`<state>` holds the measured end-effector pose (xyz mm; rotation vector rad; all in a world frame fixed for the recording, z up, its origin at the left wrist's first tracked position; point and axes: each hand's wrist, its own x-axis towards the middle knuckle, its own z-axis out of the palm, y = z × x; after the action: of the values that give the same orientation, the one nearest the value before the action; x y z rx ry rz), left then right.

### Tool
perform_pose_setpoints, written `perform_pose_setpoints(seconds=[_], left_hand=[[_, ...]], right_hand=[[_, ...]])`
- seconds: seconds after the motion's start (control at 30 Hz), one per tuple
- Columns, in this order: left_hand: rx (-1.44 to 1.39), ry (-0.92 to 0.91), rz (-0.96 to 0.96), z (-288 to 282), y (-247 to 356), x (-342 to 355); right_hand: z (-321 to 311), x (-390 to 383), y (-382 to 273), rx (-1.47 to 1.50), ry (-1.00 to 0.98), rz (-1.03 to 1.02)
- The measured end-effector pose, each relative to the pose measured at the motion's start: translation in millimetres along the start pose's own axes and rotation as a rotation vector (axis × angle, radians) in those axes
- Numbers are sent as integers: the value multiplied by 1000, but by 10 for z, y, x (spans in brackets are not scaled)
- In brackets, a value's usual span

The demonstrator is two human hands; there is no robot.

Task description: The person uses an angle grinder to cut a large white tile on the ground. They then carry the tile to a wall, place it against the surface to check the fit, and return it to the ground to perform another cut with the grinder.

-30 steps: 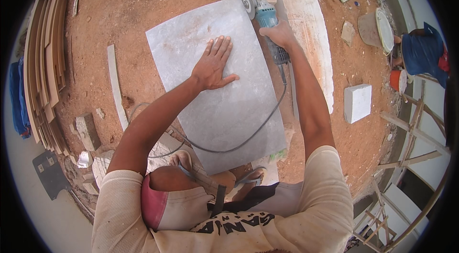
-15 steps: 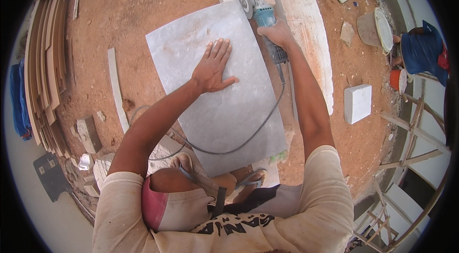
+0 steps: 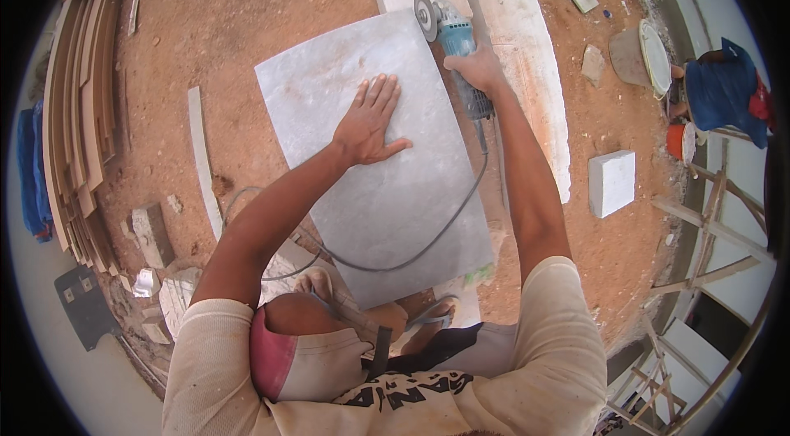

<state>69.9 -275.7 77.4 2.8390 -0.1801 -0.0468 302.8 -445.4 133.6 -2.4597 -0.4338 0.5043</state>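
A large grey tile (image 3: 387, 214) lies in front of me, its far end by pale blocks. My left hand (image 3: 373, 123) rests flat on its upper middle, fingers stretched and thumb out to the right. In my right hand (image 3: 480, 69) is a teal angle grinder (image 3: 457, 39), gripped around its body. The grinder's round disc (image 3: 425, 15) stands at the tile's far right corner; whether it touches the edge I cannot tell. From the tool's rear a dark cord (image 3: 436, 240) loops over the tile and under my left forearm.
White blocks (image 3: 527, 98) lie beneath and right of the tile. A small white block (image 3: 611, 183), a bucket (image 3: 629, 57) and a person in blue (image 3: 724, 94) are further right. Brown boards (image 3: 78, 107) are stacked at left; a thin strip (image 3: 202, 160) lies on the reddish dirt.
The whole view has shifted slightly, with the tile and hands a little lower in it. Both hands keep their places on the tile and the angle grinder.
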Motion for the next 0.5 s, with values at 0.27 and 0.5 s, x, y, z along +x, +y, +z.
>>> perform_pose_setpoints(seconds=[0.27, 0.5], left_hand=[[-33, 40, 4, 21, 31, 3], [-27, 55, 4, 6, 8, -37]], right_hand=[[-160, -457, 75, 173, 46, 84], [-201, -1142, -133, 478, 97, 112]])
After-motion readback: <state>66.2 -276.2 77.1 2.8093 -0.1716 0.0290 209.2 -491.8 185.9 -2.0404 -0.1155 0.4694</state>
